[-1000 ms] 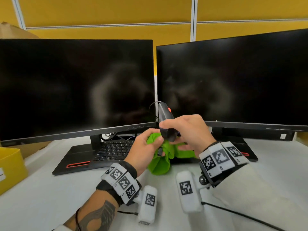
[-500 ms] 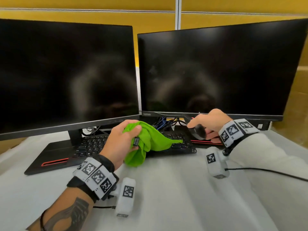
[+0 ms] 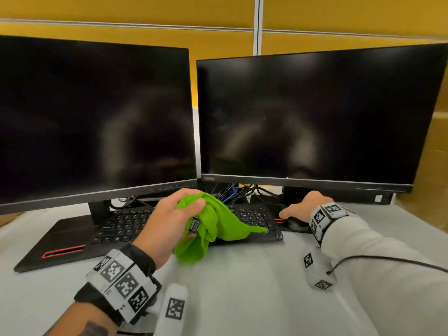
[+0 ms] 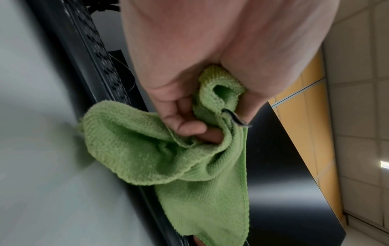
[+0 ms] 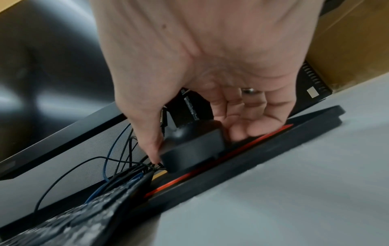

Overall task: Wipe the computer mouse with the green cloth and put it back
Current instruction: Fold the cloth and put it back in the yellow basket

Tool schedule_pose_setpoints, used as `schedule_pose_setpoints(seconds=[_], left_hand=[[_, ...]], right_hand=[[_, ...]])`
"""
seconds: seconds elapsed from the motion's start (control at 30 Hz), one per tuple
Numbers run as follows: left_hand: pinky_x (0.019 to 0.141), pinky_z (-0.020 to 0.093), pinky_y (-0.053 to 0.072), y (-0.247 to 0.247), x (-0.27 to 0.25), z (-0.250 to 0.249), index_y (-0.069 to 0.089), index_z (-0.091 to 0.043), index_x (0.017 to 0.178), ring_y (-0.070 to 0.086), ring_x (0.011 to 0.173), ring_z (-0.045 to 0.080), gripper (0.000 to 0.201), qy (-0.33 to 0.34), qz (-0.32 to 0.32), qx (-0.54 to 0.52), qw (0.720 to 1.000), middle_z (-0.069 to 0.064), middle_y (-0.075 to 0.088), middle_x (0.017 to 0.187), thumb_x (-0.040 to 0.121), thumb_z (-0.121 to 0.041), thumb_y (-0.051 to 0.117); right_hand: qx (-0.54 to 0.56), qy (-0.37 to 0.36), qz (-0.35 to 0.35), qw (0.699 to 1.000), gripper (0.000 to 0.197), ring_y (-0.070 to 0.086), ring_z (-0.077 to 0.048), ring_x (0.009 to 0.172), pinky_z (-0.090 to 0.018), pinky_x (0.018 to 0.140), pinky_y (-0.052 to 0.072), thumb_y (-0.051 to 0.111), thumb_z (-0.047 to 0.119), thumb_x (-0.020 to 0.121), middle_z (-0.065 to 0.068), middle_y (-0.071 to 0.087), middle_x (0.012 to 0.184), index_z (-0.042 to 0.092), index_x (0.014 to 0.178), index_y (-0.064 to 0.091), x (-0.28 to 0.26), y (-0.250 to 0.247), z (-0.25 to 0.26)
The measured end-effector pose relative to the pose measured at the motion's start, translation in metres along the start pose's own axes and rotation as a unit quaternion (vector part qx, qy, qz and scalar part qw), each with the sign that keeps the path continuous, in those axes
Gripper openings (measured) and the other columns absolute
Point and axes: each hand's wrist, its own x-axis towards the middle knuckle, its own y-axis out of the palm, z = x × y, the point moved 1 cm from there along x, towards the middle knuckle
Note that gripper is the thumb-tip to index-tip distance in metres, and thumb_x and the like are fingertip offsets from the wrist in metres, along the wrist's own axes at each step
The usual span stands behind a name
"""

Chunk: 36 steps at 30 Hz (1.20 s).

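The black wired computer mouse [image 3: 296,223] [image 5: 192,147] lies on the black monitor base [image 3: 283,226] with the red stripe, right of the keyboard. My right hand [image 3: 299,208] [image 5: 200,119] covers it, thumb on one side and fingers curled over the other. The green cloth [image 3: 213,224] [image 4: 168,158] is bunched in my left hand [image 3: 169,221] [image 4: 189,103], which grips it above the keyboard's middle. A loose corner of the cloth drapes over the keys.
Two dark monitors [image 3: 92,117] [image 3: 315,117] stand side by side at the back. A black keyboard [image 3: 126,226] sits under them on the grey desk [image 3: 242,287]. Tangled cables [image 3: 238,190] lie behind it. A thin cable [image 3: 388,259] crosses my right sleeve.
My right hand carried the mouse away from the cloth, rightward and down onto the monitor base. The left hand kept the cloth and stayed over the keyboard.
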Motion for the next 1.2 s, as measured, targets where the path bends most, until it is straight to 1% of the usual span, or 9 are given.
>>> schedule_pose_setpoints(seconds=[0.23, 0.43, 0.63, 0.73, 0.83, 0.93, 1.0, 1.13, 1.2], left_hand=[[0.101, 0.061, 0.054, 0.0, -0.001, -0.001, 0.075, -0.024, 0.104, 0.069, 0.115, 0.044, 0.011, -0.011, 0.0, -0.001, 1.0, 0.017, 0.078, 0.111, 0.1, -0.02, 0.066], [0.088, 0.047, 0.055, 0.002, -0.004, -0.002, 0.075, -0.024, 0.104, 0.072, 0.099, 0.031, 0.01, -0.021, 0.006, -0.002, 1.0, 0.013, 0.079, 0.108, 0.1, -0.02, 0.066], [0.087, 0.046, 0.055, 0.002, -0.003, 0.0, 0.074, -0.022, 0.109, 0.071, 0.103, 0.03, 0.012, -0.016, 0.019, 0.0, 1.0, 0.018, 0.076, 0.114, 0.101, -0.021, 0.066], [0.085, 0.044, 0.055, 0.004, -0.004, -0.001, 0.073, -0.019, 0.112, 0.072, 0.1, 0.029, 0.013, -0.019, 0.024, -0.013, 0.999, 0.017, 0.077, 0.113, 0.101, -0.02, 0.065], [0.085, 0.042, 0.056, 0.005, -0.004, -0.007, 0.07, -0.014, 0.118, 0.072, 0.097, 0.028, 0.018, -0.023, 0.031, -0.045, 0.998, 0.017, 0.077, 0.11, 0.103, -0.018, 0.062], [0.092, 0.047, 0.056, 0.011, -0.003, -0.017, 0.069, -0.012, 0.123, 0.072, 0.099, 0.028, 0.022, -0.029, 0.037, -0.109, 0.993, 0.017, 0.075, 0.111, 0.105, -0.017, 0.058], [0.094, 0.046, 0.054, 0.018, -0.005, -0.028, 0.067, -0.01, 0.125, 0.071, 0.098, 0.027, 0.025, -0.021, 0.037, -0.149, 0.988, 0.017, 0.072, 0.115, 0.105, -0.021, 0.056], [0.097, 0.047, 0.052, 0.021, -0.017, -0.052, 0.067, -0.013, 0.134, 0.068, 0.109, 0.031, 0.051, -0.023, 0.063, -0.227, 0.972, 0.014, 0.071, 0.126, 0.09, -0.039, 0.07], [0.107, 0.049, 0.052, 0.014, -0.028, -0.066, 0.071, -0.035, 0.133, 0.069, 0.118, 0.031, 0.039, -0.01, 0.059, -0.124, 0.99, 0.008, 0.072, 0.132, 0.095, -0.041, 0.063]], right_hand=[[-0.029, 0.016, -0.004, 0.999, 0.086, 0.062, -0.032, 0.12, -0.036, 0.082, 0.048, 0.088, 0.063, 0.07, -0.013, 0.064, 0.127, 0.008, 0.128, 0.058, 0.007, 0.003, 0.006], [-0.034, 0.017, 0.012, 0.999, 0.079, 0.059, -0.029, 0.097, -0.037, 0.086, 0.049, 0.086, 0.074, 0.064, -0.01, 0.065, 0.112, 0.011, 0.102, 0.055, -0.001, -0.003, 0.01], [0.03, 0.007, -0.002, 1.0, 0.1, 0.07, -0.035, 0.11, -0.047, 0.103, 0.057, 0.081, 0.084, 0.052, -0.013, 0.072, 0.121, 0.015, 0.122, 0.065, -0.001, -0.019, 0.012], [0.061, -0.019, -0.014, 0.998, 0.082, 0.075, -0.032, 0.095, -0.041, 0.085, 0.063, 0.081, 0.074, 0.066, -0.013, 0.075, 0.106, 0.009, 0.113, 0.067, -0.013, -0.03, 0.021], [0.138, -0.103, 0.049, 0.984, 0.048, 0.071, -0.024, 0.075, -0.025, 0.06, 0.052, 0.079, 0.053, 0.087, -0.005, 0.075, 0.091, 0.008, 0.104, 0.073, -0.041, -0.037, 0.036], [0.218, -0.178, 0.24, 0.929, 0.04, 0.074, -0.031, 0.091, -0.041, 0.081, 0.06, 0.075, 0.045, 0.093, -0.007, 0.078, 0.107, 0.016, 0.121, 0.074, -0.081, -0.033, 0.049], [0.229, -0.22, 0.312, 0.895, 0.034, 0.075, -0.037, 0.095, -0.046, 0.084, 0.062, 0.074, 0.041, 0.095, -0.01, 0.078, 0.11, 0.021, 0.123, 0.073, -0.1, -0.029, 0.058], [0.334, -0.243, 0.309, 0.857, 0.027, 0.078, -0.047, 0.1, -0.053, 0.09, 0.064, 0.072, 0.022, 0.099, -0.024, 0.076, 0.119, 0.015, 0.125, 0.069, -0.126, -0.017, 0.081], [0.379, -0.258, 0.282, 0.843, 0.024, 0.077, -0.05, 0.102, -0.059, 0.093, 0.062, 0.067, 0.009, 0.101, -0.027, 0.075, 0.119, 0.007, 0.124, 0.066, -0.134, -0.01, 0.091]])
